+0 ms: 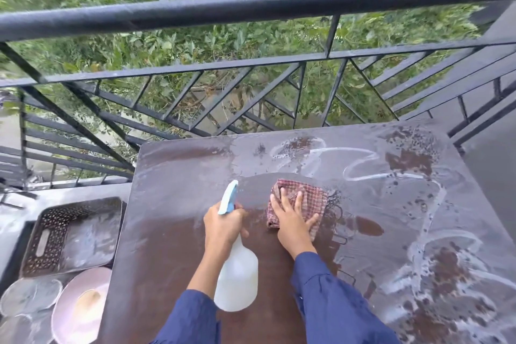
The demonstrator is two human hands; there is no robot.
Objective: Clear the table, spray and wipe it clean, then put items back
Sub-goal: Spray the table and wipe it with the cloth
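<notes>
While the wiping step is being carried out, the cloth [310, 198] is being pressed flat onto the wet tabletop [178, 232] by the right hand [290, 218]. Its fingers [298, 198] are being held straight and spread over the fabric, with nothing being gripped. The bottle [237, 279] is being held upright just left of the cloth by the left hand [223, 223], whose fingers are being curled round the neck below the blue trigger [227, 198].

White streaks [363, 173] and beads of liquid are being shown across the far and right parts of the tabletop, while the near left part is appearing darker and more even. Judged from this, spraying is largely done and wiping is only partly done.

For the step to be done well, pressure is best being applied evenly through the whole palm. The cloth is best being drawn in overlapping passes from the far edge toward the near one, so that the streaked right side is being covered and no band is being missed. A fresh face of the cloth is worth being turned down once the fabric is soaked.

A basket [50, 232] and plates [81, 304] are being seen just beside the tabletop's left edge, off its surface, awaiting return.
</notes>
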